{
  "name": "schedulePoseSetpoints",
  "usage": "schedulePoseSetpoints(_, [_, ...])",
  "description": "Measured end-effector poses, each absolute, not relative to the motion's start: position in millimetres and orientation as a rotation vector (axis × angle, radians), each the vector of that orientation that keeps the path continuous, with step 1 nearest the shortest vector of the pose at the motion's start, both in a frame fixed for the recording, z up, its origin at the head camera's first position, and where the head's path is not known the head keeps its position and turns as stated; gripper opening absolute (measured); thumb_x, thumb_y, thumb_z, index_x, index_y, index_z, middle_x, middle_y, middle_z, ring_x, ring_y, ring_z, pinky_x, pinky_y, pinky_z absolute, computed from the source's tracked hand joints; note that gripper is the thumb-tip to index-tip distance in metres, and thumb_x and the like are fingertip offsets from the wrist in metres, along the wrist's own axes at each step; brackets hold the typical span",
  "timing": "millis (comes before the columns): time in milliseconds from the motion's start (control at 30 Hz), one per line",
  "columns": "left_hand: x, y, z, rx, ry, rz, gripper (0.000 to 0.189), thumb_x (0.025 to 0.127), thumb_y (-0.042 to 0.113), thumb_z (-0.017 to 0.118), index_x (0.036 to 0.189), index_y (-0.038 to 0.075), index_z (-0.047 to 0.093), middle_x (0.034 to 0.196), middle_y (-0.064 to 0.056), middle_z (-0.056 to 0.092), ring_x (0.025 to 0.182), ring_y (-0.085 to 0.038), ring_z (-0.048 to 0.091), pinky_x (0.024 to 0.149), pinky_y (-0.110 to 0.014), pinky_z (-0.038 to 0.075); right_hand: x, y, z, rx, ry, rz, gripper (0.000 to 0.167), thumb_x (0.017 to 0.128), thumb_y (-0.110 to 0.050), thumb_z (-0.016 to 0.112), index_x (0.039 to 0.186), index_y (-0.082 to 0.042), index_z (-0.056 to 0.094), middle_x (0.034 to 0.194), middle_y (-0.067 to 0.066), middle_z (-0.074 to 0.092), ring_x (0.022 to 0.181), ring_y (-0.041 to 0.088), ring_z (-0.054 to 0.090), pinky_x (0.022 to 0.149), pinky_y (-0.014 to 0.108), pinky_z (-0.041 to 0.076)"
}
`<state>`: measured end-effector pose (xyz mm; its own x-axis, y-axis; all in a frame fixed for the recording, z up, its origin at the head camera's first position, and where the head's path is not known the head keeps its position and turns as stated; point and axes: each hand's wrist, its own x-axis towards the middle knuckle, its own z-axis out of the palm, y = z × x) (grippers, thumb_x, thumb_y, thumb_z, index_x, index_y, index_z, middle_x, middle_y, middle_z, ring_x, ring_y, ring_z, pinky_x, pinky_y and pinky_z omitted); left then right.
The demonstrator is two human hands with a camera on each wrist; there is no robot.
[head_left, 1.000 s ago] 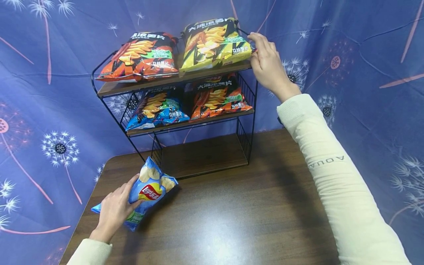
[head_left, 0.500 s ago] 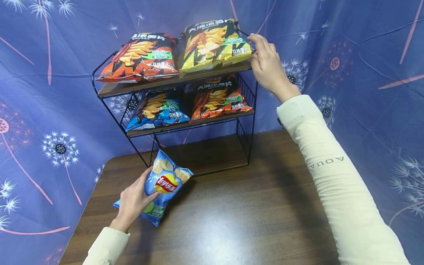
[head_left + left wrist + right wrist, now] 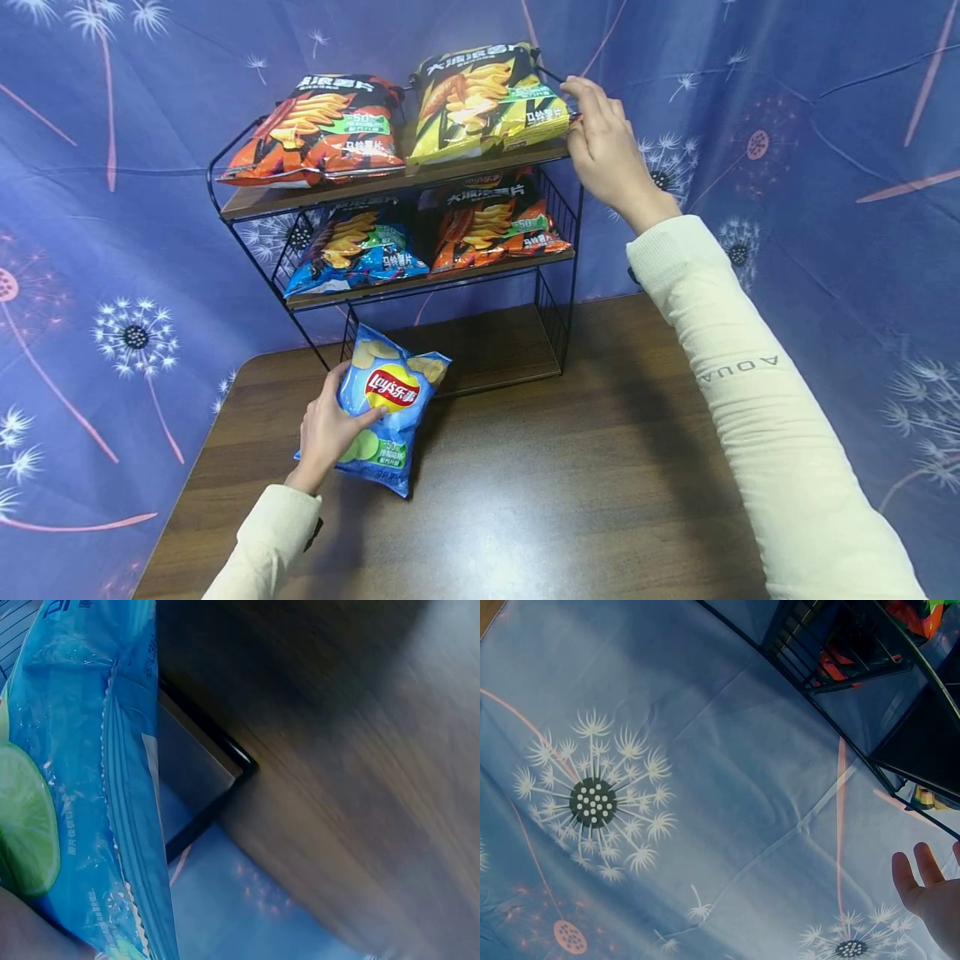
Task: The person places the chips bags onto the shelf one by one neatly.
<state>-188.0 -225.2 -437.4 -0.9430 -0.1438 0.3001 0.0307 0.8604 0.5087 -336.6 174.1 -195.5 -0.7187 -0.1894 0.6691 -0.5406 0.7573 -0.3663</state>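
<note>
My left hand (image 3: 330,429) grips a blue Lay's potato chip bag (image 3: 393,454) by its left side, thumb across the front. Tilted over the table, the bag overlaps the left front of the rack's bottom shelf (image 3: 487,354) in the head view. From the left wrist, the bag's crimped edge and lime picture (image 3: 26,817) show close up, beside a corner of the rack (image 3: 232,769). At the top right corner of the black wire rack (image 3: 577,204), my right hand (image 3: 611,150) holds the side rail; several of its fingers (image 3: 928,864) show in the right wrist view.
An orange chip bag (image 3: 322,133) and a yellow one (image 3: 487,104) lie on the top shelf. The middle shelf bears a blue bag (image 3: 356,246) and another orange bag (image 3: 498,221). Behind the wooden table (image 3: 570,483) hangs a blue dandelion-print curtain (image 3: 810,208).
My left hand has carried the blue chip bag rightward and slightly up toward the bottom shelf, turning its front more into view. The right hand stays at the rack's top corner.
</note>
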Motion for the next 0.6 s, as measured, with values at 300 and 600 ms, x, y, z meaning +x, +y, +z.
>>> schedulePoseSetpoints(300, [-206,-215,-447,0.233,-2.664,-0.916,0.089,0.061,0.043,0.081,0.136,0.024,0.037,0.11,-0.013,0.063,0.089,-0.032,0.062,0.069,-0.043,0.044,-337,174,-195,0.547,-2.324,0.737,0.045,0.094,-0.015,0.029,0.139,-0.019,0.032,0.149,-0.004,0.027,0.13,0.022,0.031,0.109,0.037,0.022])
schedulePoseSetpoints(600, [-221,-203,-453,0.338,-2.639,-1.077,0.086,0.064,0.041,0.08,0.136,0.021,0.036,0.123,-0.014,0.055,0.102,-0.034,0.055,0.08,-0.047,0.042,-337,174,-196,0.56,-2.308,0.734,0.045,0.093,-0.014,0.03,0.138,-0.017,0.033,0.148,-0.001,0.029,0.131,0.021,0.031,0.11,0.035,0.021])
